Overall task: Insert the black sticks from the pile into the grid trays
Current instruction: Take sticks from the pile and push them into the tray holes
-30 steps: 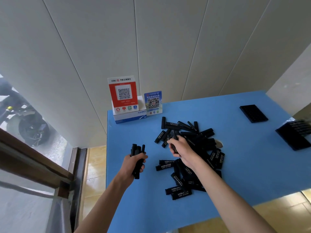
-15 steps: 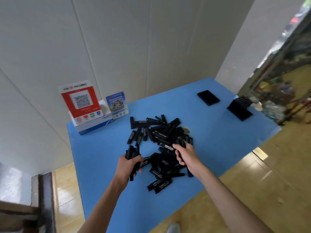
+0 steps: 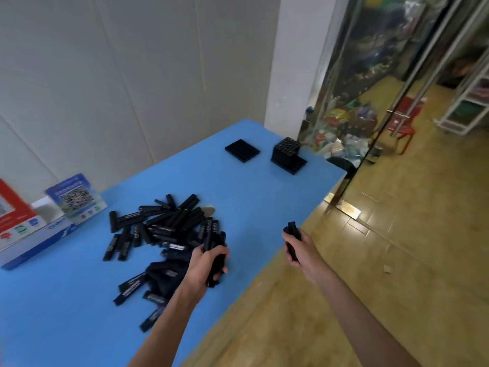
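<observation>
A pile of black sticks (image 3: 164, 229) lies on the blue table (image 3: 251, 202). My left hand (image 3: 205, 266) grips a bundle of several black sticks (image 3: 215, 250) upright, just right of the pile. My right hand (image 3: 299, 250) holds one or two black sticks (image 3: 291, 231) near the table's right edge, above the floor. At the far right corner sits a flat black grid tray (image 3: 242, 150), with no sticks showing in it. Beside it a second grid tray (image 3: 288, 158) holds a block of upright sticks.
A white and blue box with red and blue QR-code signs (image 3: 39, 221) stands at the table's left back. A white wall runs behind. To the right are a tiled floor (image 3: 397, 260), a glass door (image 3: 383, 102) and a red chair (image 3: 404, 117).
The view has swung right, toward the trays and the door. My right hand lifted off the pile with sticks and moved right past the table edge. My left hand keeps its bundle.
</observation>
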